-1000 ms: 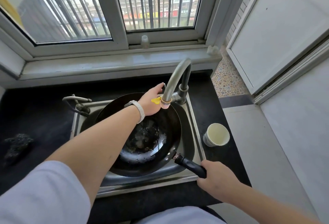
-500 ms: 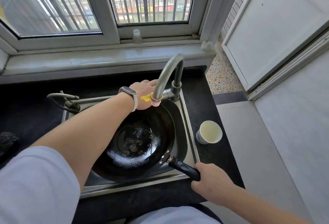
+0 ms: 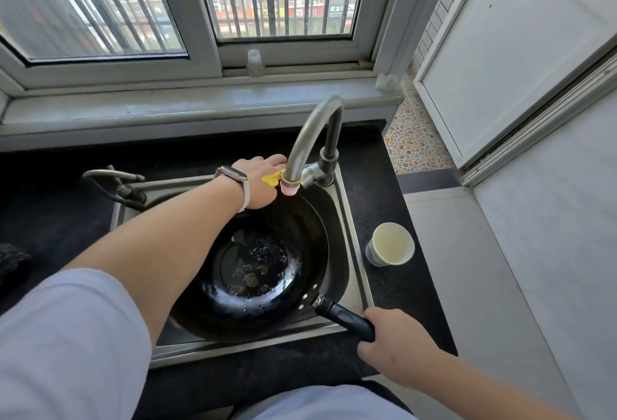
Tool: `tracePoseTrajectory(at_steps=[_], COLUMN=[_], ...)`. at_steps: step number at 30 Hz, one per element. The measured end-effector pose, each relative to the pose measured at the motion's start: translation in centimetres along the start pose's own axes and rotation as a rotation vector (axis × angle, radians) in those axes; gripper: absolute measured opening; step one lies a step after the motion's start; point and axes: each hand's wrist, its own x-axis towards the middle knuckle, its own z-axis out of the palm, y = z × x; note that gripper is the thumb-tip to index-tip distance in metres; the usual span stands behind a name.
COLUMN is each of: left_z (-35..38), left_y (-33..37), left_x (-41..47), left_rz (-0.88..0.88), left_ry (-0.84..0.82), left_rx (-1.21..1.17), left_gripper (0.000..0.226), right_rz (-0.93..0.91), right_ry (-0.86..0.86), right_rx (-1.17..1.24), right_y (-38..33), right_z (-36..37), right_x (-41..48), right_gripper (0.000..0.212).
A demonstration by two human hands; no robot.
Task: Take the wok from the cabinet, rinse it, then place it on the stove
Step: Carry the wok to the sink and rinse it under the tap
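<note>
A black wok (image 3: 267, 272) lies in the steel sink (image 3: 359, 272), with brownish residue and a little water in its bottom. My right hand (image 3: 394, 342) grips the wok's black handle (image 3: 345, 317) at the sink's front right corner. My left hand (image 3: 258, 182), with a watch on the wrist, reaches over the wok to the curved grey faucet (image 3: 309, 139). Its fingers are at the yellow tap lever (image 3: 270, 179) next to the spout; the fingertips are hidden behind the spout. No water stream is visible.
A white paper cup (image 3: 390, 244) stands on the black counter (image 3: 377, 185) right of the sink. A second small tap with hoses (image 3: 123, 185) sits at the sink's back left. A dark scrubber (image 3: 11, 259) lies at the far left. The window sill (image 3: 200, 105) runs behind.
My left hand has slid back from over the wok to the yellow lever beside the spout. My right hand keeps its hold on the handle; the wok stays in the sink.
</note>
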Motion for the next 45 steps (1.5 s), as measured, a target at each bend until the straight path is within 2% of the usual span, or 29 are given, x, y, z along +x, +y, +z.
tracePoseTrajectory(at_steps=[5,9,13,16,18,20,22,24,26,28,30,32,35,37,40,45], left_z=[1.6,4.7,7.2,9.1,10.5,11.8,13.2,14.4,15.4,15.9,16.2,16.5,16.4,15.9,15.6,15.7], left_y=[-0.8,-3.4,-4.5,-2.9,-0.6,2.6,6.0,9.1,11.7,13.5,14.7,15.6,16.7,17.3,18.1,19.7], left_x=[0.2,-1.9,-6.6,-11.3,-14.6,-17.6,-19.9,-20.9,-20.7,-19.6,-18.2,-16.8,-15.0,-14.2,-13.9,-13.1], left_rz=[0.005,-0.063,-0.157,-0.224,-0.168,-0.027,0.097,0.084,-0.105,-0.321,-0.429,-0.45,-0.417,-0.417,-0.478,-0.653], left_ry=[0.047,0.103,0.172,0.337,0.444,0.491,0.446,0.328,0.112,-0.15,-0.278,-0.281,-0.212,-0.152,-0.056,0.075], left_rx=[-0.083,-0.152,-0.313,-0.467,-0.444,-0.382,-0.412,-0.483,-0.649,-0.959,-1.26,-1.435,-1.544,-1.6,-1.692,-1.803], left_gripper=[0.04,0.056,0.047,0.034,0.024,0.019,0.014,0.014,0.019,0.027,0.035,0.038,0.042,0.035,0.022,0.041], right_rz=[-0.002,-0.001,-0.004,-0.008,-0.012,-0.014,-0.015,-0.028,-0.046,-0.067,-0.094,-0.121,-0.171,-0.206,-0.239,-0.272], right_ry=[0.02,0.023,0.026,0.023,0.025,0.017,0.012,0.016,0.023,0.041,0.055,0.048,0.034,0.047,0.061,0.024], right_rx=[-0.013,-0.013,-0.019,-0.011,-0.005,0.009,0.018,0.017,0.013,-0.001,-0.017,-0.016,0.014,-0.016,-0.044,-0.023], right_y=[-0.1,-0.3,-0.2,-0.2,-0.2,-0.2,-0.2,-0.2,-0.3,-0.2,-0.1,-0.1,-0.1,0.1,0.5,1.1], right_z=[-0.1,-0.2,0.0,0.2,0.3,0.4,0.3,0.2,-0.1,-0.4,-0.8,-1.1,-1.4,-1.5,-2.0,-2.8], right_x=[0.0,0.1,0.2,0.3,0.3,0.3,0.2,0.3,0.4,0.5,0.7,0.8,0.6,0.7,1.0,1.4], right_gripper=[0.013,0.012,0.012,0.016,0.015,0.013,0.011,0.01,0.011,0.011,0.012,0.012,0.015,0.023,0.024,0.012])
